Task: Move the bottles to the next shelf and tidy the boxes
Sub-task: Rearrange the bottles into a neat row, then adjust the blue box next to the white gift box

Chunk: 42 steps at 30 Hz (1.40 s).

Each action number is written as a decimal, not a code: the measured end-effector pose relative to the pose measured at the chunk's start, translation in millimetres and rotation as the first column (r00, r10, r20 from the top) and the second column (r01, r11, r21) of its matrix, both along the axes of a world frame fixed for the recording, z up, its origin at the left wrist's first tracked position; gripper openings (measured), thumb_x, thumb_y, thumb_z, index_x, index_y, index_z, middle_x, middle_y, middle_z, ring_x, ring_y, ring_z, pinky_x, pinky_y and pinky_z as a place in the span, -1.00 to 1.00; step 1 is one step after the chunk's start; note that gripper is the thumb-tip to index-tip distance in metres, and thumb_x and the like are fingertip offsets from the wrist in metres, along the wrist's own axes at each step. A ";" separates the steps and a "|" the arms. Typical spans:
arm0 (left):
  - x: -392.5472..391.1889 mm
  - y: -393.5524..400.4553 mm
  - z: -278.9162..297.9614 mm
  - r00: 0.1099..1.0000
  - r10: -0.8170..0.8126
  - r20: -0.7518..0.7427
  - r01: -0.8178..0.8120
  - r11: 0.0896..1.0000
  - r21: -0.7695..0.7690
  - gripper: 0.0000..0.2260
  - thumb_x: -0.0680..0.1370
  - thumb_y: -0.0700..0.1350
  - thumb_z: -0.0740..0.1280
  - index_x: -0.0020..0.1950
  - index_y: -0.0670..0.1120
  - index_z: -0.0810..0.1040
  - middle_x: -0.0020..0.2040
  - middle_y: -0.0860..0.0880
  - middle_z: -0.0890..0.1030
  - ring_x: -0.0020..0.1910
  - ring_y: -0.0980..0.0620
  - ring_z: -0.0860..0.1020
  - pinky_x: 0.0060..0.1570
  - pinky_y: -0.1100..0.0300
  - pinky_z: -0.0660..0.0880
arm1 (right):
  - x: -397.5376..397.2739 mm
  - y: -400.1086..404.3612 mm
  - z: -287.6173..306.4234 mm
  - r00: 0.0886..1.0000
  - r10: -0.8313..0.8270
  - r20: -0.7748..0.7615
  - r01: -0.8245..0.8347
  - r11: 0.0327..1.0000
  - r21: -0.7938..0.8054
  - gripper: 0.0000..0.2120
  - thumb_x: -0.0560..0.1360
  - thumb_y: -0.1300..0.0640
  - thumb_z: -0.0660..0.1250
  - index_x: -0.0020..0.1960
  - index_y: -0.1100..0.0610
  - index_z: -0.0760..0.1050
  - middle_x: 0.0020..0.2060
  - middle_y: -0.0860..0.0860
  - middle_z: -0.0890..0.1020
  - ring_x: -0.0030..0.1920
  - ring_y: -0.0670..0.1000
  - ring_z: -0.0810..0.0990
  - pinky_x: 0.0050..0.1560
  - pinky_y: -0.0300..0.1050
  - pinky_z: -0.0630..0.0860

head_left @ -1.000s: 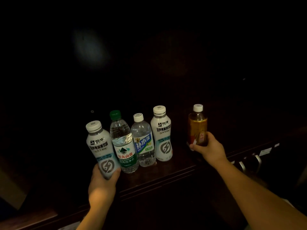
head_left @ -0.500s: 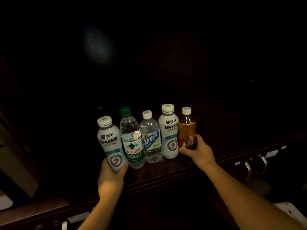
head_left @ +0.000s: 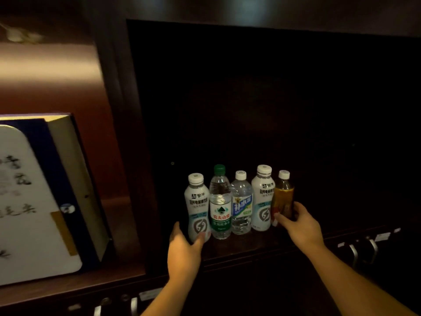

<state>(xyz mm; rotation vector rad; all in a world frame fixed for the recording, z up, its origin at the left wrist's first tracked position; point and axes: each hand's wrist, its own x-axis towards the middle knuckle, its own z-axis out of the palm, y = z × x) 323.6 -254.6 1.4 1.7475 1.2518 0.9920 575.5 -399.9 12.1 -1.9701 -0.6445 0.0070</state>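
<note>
Several bottles stand upright in a tight row on a dark shelf (head_left: 250,246). At the left end is a white milk-drink bottle (head_left: 197,204), and my left hand (head_left: 185,249) grips its base. Beside it come a green-capped water bottle (head_left: 219,202), a clear bottle with a blue label (head_left: 241,204) and a second white bottle (head_left: 262,199). At the right end is an amber tea bottle (head_left: 283,198), held low down by my right hand (head_left: 298,224). In the compartment to the left a large white and dark blue box (head_left: 34,201) stands leaning.
A dark wooden post (head_left: 127,156) separates the two shelf compartments. Metal drawer handles (head_left: 364,248) and small labels run along the cabinet front below the shelf. The back of the bottle compartment is very dark.
My right hand has slid the amber bottle left until it touches the row. The white bottle in my left hand now stands upright. My view has swung so the box compartment shows.
</note>
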 end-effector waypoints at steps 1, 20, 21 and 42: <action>-9.0 -2.8 7.1 1.000 -0.024 0.005 0.024 1.000 0.006 -0.23 0.44 0.12 0.41 0.52 -0.11 0.15 0.41 -0.13 0.40 0.33 -0.11 0.44 0.08 0.14 0.41 | -14.7 -0.8 7.9 1.000 -0.003 0.016 0.003 1.000 0.004 -0.45 0.40 -0.14 0.45 0.30 0.06 0.42 0.03 0.00 0.60 -0.07 -0.02 0.51 -0.15 -0.10 0.40; -319.7 34.2 122.7 0.972 -0.177 0.157 0.142 0.967 0.213 -0.40 0.52 0.12 0.33 0.49 -0.05 0.23 0.39 -0.03 0.43 0.32 0.00 0.42 0.19 0.10 0.41 | -380.9 89.4 116.2 0.980 0.173 0.101 -0.183 0.977 0.108 -0.43 0.47 -0.15 0.38 0.38 0.08 0.39 0.23 0.08 0.55 0.16 0.09 0.55 0.01 -0.04 0.44; -332.5 41.4 125.0 0.975 -0.153 0.159 0.118 0.970 0.211 -0.40 0.52 0.12 0.32 0.49 -0.04 0.23 0.39 -0.03 0.43 0.32 -0.01 0.42 0.18 0.09 0.41 | -393.4 98.8 119.9 0.975 0.193 0.106 -0.205 0.972 0.111 -0.43 0.47 -0.15 0.38 0.38 0.08 0.39 0.22 0.07 0.55 0.16 0.08 0.55 -0.01 -0.05 0.45; -613.2 203.4 63.3 0.894 0.432 0.119 -0.439 0.897 0.042 -0.39 0.48 0.14 0.36 0.44 -0.10 0.30 0.33 -0.09 0.47 0.26 -0.08 0.46 0.02 0.15 0.33 | -641.4 321.2 59.8 0.776 0.631 0.019 -0.629 0.775 -0.057 -0.44 0.45 -0.17 0.39 0.35 0.06 0.43 0.01 -0.06 0.54 0.00 -0.01 0.54 -0.05 -0.11 0.44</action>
